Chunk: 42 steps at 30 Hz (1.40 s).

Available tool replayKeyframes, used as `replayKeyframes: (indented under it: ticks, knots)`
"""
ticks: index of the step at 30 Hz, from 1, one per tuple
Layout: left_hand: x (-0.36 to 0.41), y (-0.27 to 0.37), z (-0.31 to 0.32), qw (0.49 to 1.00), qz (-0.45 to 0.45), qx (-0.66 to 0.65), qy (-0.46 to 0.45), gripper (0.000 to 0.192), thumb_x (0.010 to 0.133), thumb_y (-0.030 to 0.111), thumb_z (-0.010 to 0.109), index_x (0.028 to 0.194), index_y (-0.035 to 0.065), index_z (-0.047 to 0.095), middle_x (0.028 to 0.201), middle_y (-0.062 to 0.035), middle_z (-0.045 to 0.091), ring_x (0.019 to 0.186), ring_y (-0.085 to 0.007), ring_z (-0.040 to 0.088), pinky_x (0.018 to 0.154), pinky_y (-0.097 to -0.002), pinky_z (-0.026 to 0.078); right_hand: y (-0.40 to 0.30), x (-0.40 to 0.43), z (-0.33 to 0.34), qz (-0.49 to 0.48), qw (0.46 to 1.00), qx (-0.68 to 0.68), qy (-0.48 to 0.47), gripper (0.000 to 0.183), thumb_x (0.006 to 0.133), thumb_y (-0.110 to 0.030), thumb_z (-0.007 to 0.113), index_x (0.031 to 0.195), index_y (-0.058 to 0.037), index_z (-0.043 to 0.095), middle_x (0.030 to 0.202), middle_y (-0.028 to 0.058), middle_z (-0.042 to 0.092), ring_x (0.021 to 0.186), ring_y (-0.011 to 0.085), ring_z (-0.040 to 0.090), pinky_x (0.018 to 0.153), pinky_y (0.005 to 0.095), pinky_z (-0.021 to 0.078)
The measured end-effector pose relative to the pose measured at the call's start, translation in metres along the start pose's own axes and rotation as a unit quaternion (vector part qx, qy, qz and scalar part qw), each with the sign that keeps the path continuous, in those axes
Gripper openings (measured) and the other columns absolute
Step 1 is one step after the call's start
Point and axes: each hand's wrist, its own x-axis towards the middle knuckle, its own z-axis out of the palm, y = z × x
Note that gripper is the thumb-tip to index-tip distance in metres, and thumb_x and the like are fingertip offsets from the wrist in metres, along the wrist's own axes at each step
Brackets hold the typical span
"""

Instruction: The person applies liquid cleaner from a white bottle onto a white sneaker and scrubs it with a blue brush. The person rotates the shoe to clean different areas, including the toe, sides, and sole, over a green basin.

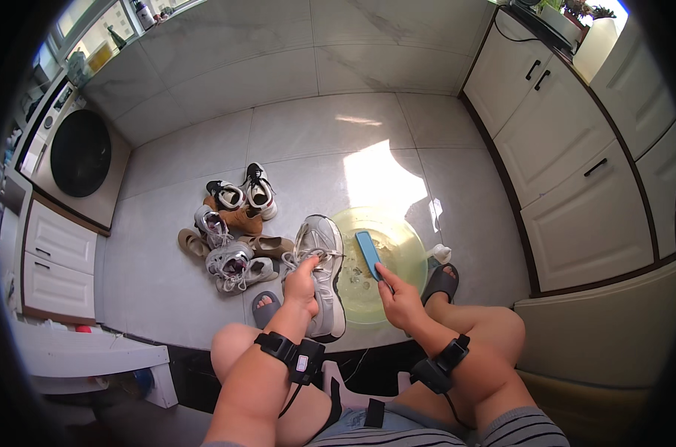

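Note:
My left hand [304,288] grips a grey and white lace-up sneaker [325,279] by its opening, toe pointing away from me. In my right hand [400,299] is the handle of a blue brush [367,251], its flat back facing up and any bristles hidden beneath. The brush hangs over a translucent yellow-green plastic basin [408,304] on the floor between my feet. Liquid with some bubbles shows inside the basin. The sneaker is held at the basin's left rim, apart from the brush.
Several shoes lie left of the basin, among them grey sneakers [234,262], black-and-white sneakers [260,195] and a brown shoe [243,222]. A white bottle [441,253] stands by my slippered right foot [441,282]. White cabinets [561,139] line the right; a front-loading washing machine [81,153] is at left.

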Motion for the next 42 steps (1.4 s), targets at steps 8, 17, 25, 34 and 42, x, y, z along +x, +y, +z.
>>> replayKeyframes:
  ticks: [8, 17, 25, 34, 42]
  knots:
    - [-0.042, -0.047, 0.034, 0.983, 0.076, 0.15, 0.07, 0.036, 0.086, 0.022, 0.065, 0.106, -0.0078, 0.063, 0.097, -0.0135, 0.067, 0.081, -0.0233, 0.065, 0.075, -0.0349, 0.051, -0.033, -0.01, 0.004, -0.073, 0.995, -0.059, 0.015, 0.044, 0.095, -0.016, 0.049, 0.139, -0.0202, 0.047, 0.08, 0.0264, 0.059, 0.074, 0.0427, 0.06, 0.067, 0.0474, 0.0463]
    - [-0.032, -0.025, 0.017, 0.999, 0.031, -0.018, -0.006, 0.025, 0.092, 0.019, 0.056, 0.105, -0.0011, 0.062, 0.097, -0.0136, 0.068, 0.083, -0.0271, 0.067, 0.078, -0.041, 0.055, -0.048, -0.035, 0.007, -0.109, 0.993, -0.027, 0.027, 0.045, 0.095, -0.016, 0.05, 0.14, -0.0212, 0.046, 0.091, 0.0239, 0.062, 0.083, 0.0406, 0.062, 0.073, 0.0435, 0.048]
    - [-0.068, -0.024, 0.028, 0.99, 0.048, 0.118, -0.056, 0.025, 0.09, 0.016, 0.059, 0.106, -0.0019, 0.065, 0.1, -0.0113, 0.068, 0.086, -0.0216, 0.067, 0.079, -0.0344, 0.054, -0.049, 0.018, 0.001, -0.087, 0.994, -0.066, 0.026, 0.048, 0.096, -0.017, 0.05, 0.143, -0.0246, 0.042, 0.075, 0.0229, 0.058, 0.063, 0.0327, 0.058, 0.062, 0.0395, 0.0466]
    - [-0.054, 0.002, 0.025, 0.995, 0.085, 0.052, 0.014, 0.024, 0.089, 0.018, 0.06, 0.103, -0.0006, 0.065, 0.093, -0.0106, 0.069, 0.078, -0.024, 0.068, 0.073, -0.0364, 0.056, -0.056, -0.042, 0.019, -0.019, 0.993, -0.074, -0.088, 0.047, 0.097, -0.019, 0.049, 0.143, -0.0245, 0.041, 0.097, 0.0254, 0.062, 0.086, 0.0378, 0.064, 0.079, 0.0368, 0.0494]
    - [-0.072, -0.024, 0.029, 0.983, 0.047, 0.171, -0.041, 0.027, 0.086, 0.015, 0.064, 0.105, -0.0034, 0.067, 0.1, -0.0086, 0.069, 0.089, -0.0179, 0.065, 0.079, -0.0291, 0.051, -0.05, 0.033, -0.001, -0.016, 0.996, -0.089, 0.001, 0.048, 0.097, -0.019, 0.05, 0.144, -0.0237, 0.04, 0.088, 0.0232, 0.063, 0.074, 0.0366, 0.064, 0.07, 0.037, 0.0496]
